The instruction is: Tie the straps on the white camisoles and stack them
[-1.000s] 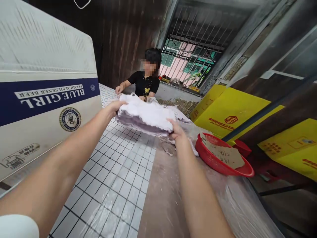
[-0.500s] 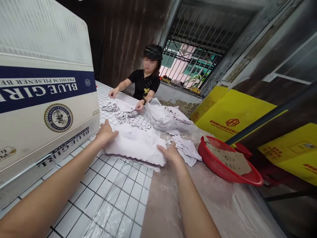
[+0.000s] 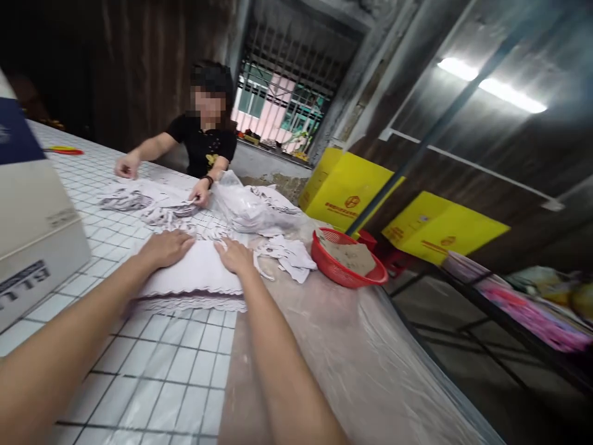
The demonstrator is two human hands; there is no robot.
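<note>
A stack of white lace-edged fabric pieces (image 3: 197, 278) lies flat on the tiled table (image 3: 176, 364). My left hand (image 3: 165, 246) rests palm down on its left part, fingers stretched out. My right hand (image 3: 236, 254) lies flat on its right part, fingers also extended. Both hands press on the stack and hold nothing.
A person in a black shirt (image 3: 204, 145) sits across the table, hands on loose white pieces (image 3: 152, 207). A plastic bag of fabric (image 3: 250, 210) and a red basket (image 3: 347, 259) with cardboard sit to the right. A beer carton (image 3: 32, 228) stands left. Yellow boxes (image 3: 352, 198) lie beyond the table edge.
The stack, held up in both hands a second ago, was lowered onto the table. My hands moved from its edges onto its top. The view swung to the right.
</note>
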